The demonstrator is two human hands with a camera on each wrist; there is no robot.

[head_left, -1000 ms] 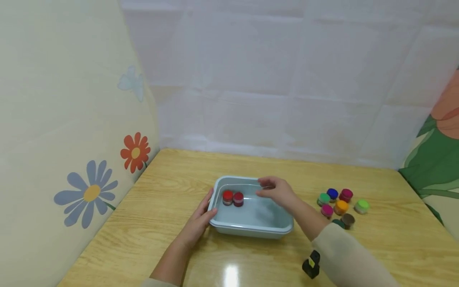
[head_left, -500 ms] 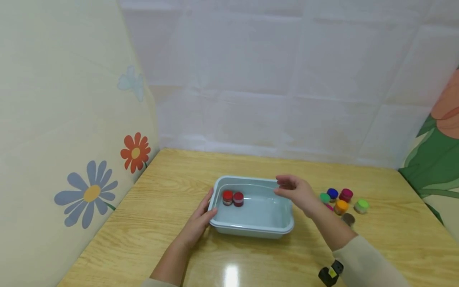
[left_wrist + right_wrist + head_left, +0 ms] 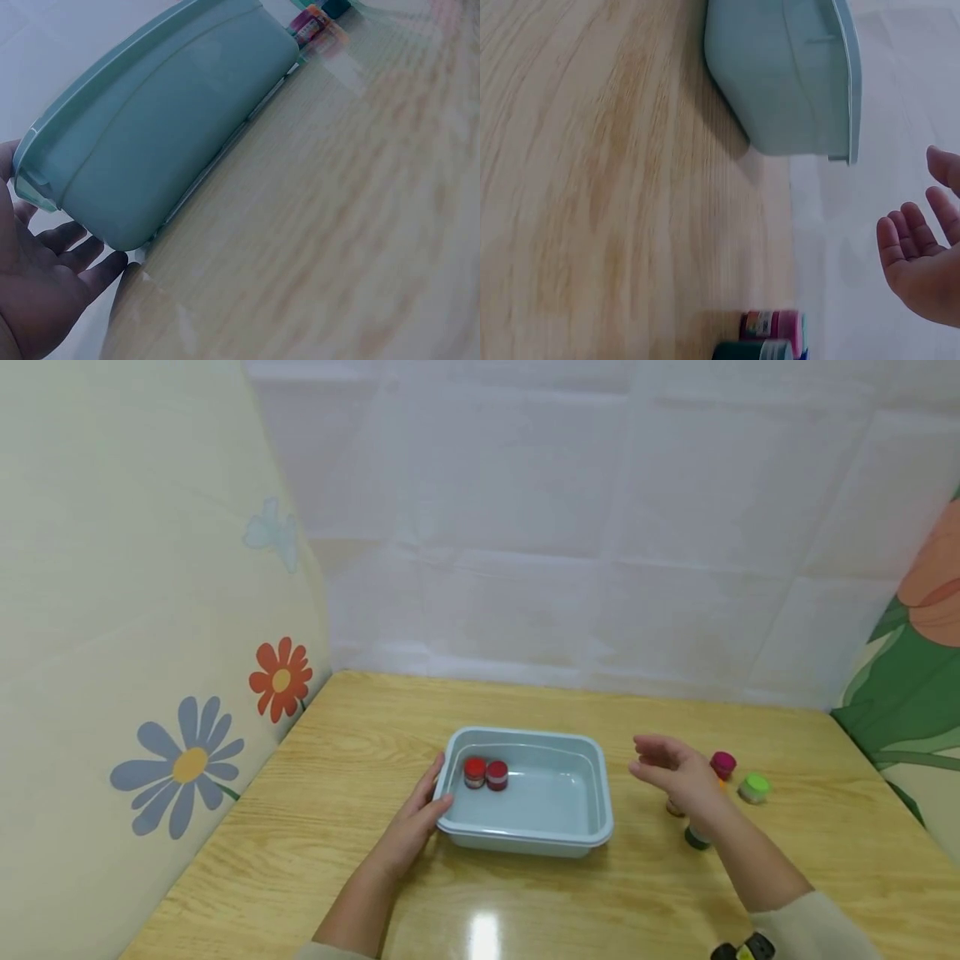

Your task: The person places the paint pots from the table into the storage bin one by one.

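Note:
A pale blue-green plastic basin (image 3: 536,814) rests on the table. Inside it, toward the left, stand a bright red-lidded jar (image 3: 475,772) and a dark red jar (image 3: 497,776), side by side. My left hand (image 3: 412,821) holds the basin's left end, thumb at the rim and fingers along the outside wall. To the right of the basin, my right hand (image 3: 686,783) hovers with nothing in it, its fingers loosely bent. It partly hides a cluster of small jars; a magenta-lidded jar (image 3: 723,764), a light green-lidded jar (image 3: 754,787) and a dark green jar (image 3: 697,837) show around it.
The wooden table (image 3: 360,735) extends around the basin. A white cloth (image 3: 480,527) hangs behind it, and flower-patterned panels stand at both sides. A black device (image 3: 744,948) sits at the right wrist.
My right hand has moved right, from above the basin to the cluster of jars, covering several of them. My left hand, the basin and its two jars stay put.

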